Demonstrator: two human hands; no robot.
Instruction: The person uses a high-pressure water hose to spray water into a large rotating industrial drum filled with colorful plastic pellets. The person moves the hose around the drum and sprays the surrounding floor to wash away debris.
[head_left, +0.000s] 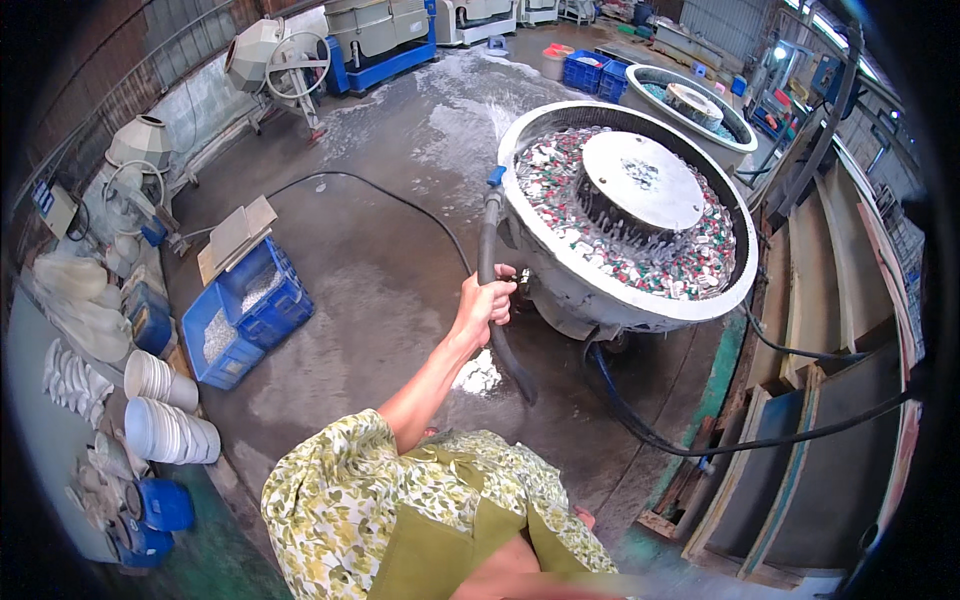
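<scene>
My left hand (pixel 487 303) is closed round a thick dark grey hose (pixel 488 245), beside the near left wall of a large round tub (pixel 520 205). The hose stands nearly upright and has a blue valve (pixel 496 176) at its top. Beyond the valve, a pale spray of water shows at the tub's outer left rim. The hose's lower part hangs below my hand toward the floor. A metal fitting (pixel 523 280) on the tub is close to my fingertips. Small red, green and white pieces (pixel 555 185) fill the tub round a raised centre with a flat disc (pixel 642 180). My right hand is out of view.
A white heap (pixel 478 373) lies on the wet floor below my hand. Blue crates (pixel 225 350) and stacked white buckets (pixel 172 430) stand left. A thin hose (pixel 385 190) crosses the floor. Dark cables (pixel 740 448) and wooden troughs (pixel 770 470) are right; another tub (pixel 745 135) is behind.
</scene>
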